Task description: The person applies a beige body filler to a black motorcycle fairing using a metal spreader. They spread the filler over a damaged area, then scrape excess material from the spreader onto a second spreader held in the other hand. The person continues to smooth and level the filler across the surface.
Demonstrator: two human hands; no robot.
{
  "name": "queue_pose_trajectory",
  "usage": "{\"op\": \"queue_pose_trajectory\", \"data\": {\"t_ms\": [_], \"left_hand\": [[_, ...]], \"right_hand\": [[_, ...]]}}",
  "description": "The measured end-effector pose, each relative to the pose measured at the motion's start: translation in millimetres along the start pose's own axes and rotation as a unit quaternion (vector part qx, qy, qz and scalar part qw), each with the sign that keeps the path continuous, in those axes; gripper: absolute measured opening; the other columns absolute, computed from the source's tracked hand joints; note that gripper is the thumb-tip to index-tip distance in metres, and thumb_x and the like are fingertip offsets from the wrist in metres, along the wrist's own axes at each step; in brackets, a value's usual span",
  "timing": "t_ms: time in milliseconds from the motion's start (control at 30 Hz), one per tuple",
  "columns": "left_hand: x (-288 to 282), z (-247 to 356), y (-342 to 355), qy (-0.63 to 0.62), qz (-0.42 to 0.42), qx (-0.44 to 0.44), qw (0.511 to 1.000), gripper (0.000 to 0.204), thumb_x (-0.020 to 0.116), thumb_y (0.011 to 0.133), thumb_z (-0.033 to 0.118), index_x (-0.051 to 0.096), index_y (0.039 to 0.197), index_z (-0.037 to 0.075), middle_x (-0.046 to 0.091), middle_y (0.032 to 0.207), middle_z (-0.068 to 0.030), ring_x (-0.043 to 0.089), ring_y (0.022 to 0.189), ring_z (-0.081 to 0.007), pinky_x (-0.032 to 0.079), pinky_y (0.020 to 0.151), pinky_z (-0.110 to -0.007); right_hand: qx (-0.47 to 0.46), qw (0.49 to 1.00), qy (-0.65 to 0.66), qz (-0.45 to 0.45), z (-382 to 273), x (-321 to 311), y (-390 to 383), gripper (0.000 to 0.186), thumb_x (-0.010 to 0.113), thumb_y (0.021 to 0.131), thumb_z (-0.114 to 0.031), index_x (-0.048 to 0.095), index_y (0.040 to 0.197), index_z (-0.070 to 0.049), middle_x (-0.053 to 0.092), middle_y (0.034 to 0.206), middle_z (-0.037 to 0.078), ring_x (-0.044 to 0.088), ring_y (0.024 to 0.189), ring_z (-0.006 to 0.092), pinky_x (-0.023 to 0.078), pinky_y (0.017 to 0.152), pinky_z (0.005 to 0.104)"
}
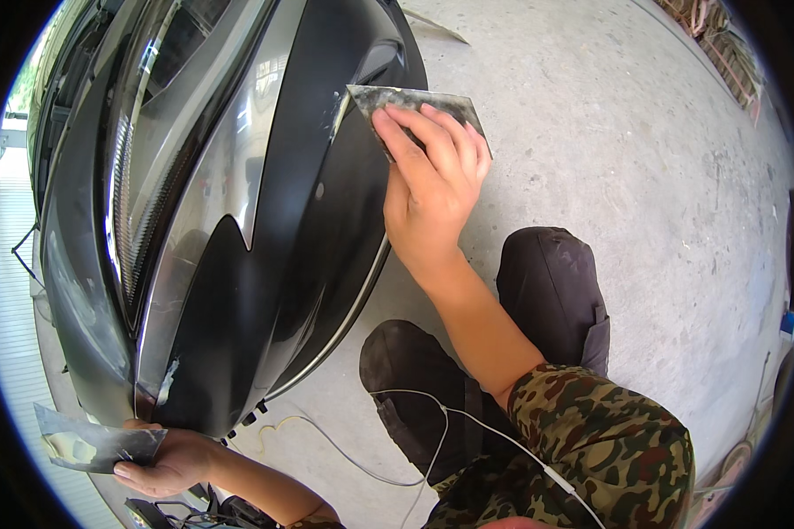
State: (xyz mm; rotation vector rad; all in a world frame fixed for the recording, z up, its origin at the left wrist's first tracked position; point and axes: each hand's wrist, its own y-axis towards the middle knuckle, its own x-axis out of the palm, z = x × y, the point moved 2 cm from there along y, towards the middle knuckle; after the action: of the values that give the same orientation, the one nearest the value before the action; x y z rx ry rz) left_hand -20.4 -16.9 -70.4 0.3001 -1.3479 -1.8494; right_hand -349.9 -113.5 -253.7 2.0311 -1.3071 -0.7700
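My right hand [434, 189] grips a thin flat filler spreader [378, 97], fingers spread over its dark, smudged face. One corner of the spreader is at the black car bumper [322, 229], beside a small pale filler smear [340, 113]. I cannot tell whether it touches. At lower left, my left hand [181, 463] holds a flat grey plate [106, 447] by its edge, near the end of the bumper. A cream-coloured lump of filler [69, 448] lies on that plate. Another pale patch [168, 379] marks the bumper's lower left part.
The car's headlight [163, 150] and a grey fender panel [84, 326] are to the left. A thin white cable [520, 450] loops across my lap. My bent knees [551, 282] are close to the bumper over a concrete floor [662, 194]. Clutter [719, 44] sits at far right.
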Motion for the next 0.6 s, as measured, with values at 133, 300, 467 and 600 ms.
{"op": "queue_pose_trajectory", "data": {"t_ms": [133, 300, 467, 600], "left_hand": [[-1, -2, 0, 0.006, -0.008, 0.003, 1.000, 0.032, 0.058, 0.103, 0.019, 0.048, 0.078, 0.002, 0.043, 0.062, -0.0134, 0.049, 0.057, -0.0273, 0.049, 0.067, -0.039], [-2, -3, 2, 0.005, -0.014, 0.015, 1.000, 0.032, 0.058, 0.103, 0.019, 0.048, 0.078, 0.002, 0.043, 0.063, -0.0134, 0.049, 0.057, -0.0275, 0.048, 0.066, -0.039], [-2, -2, 1, 0.002, 0.002, 0.010, 1.000, 0.032, 0.059, 0.103, 0.019, 0.048, 0.078, 0.002, 0.043, 0.063, -0.0135, 0.048, 0.057, -0.0272, 0.047, 0.065, -0.038], [-1, -1, 1, -0.002, 0.006, 0.004, 1.000, 0.032, 0.060, 0.103, 0.018, 0.048, 0.078, 0.002, 0.042, 0.063, -0.0128, 0.048, 0.057, -0.0264, 0.048, 0.066, -0.038]], "right_hand": [[-0.003, 0.998, 0.036, -0.041, -14, -2, -11, 0.031, 0.072, 0.086, -0.004, 0.082, 0.113, -0.016, 0.073, 0.120, -0.003, 0.063, 0.118, 0.0229, 0.035, 0.111, 0.0481], [-0.016, 0.997, 0.059, -0.043, -20, -15, -14, 0.037, 0.069, 0.083, 0.003, 0.082, 0.114, -0.012, 0.075, 0.121, 0.002, 0.065, 0.118, 0.0277, 0.039, 0.109, 0.0474], [-0.007, 1.000, 0.020, 0.004, 2, 3, -1, 0.034, 0.069, 0.085, -0.003, 0.081, 0.115, -0.015, 0.073, 0.122, -0.002, 0.063, 0.119, 0.0239, 0.036, 0.110, 0.0470], [-0.010, 0.998, 0.049, -0.025, -12, 3, -12, 0.031, 0.070, 0.085, -0.004, 0.081, 0.112, -0.015, 0.073, 0.120, -0.003, 0.063, 0.117, 0.0236, 0.036, 0.109, 0.0464]]}}
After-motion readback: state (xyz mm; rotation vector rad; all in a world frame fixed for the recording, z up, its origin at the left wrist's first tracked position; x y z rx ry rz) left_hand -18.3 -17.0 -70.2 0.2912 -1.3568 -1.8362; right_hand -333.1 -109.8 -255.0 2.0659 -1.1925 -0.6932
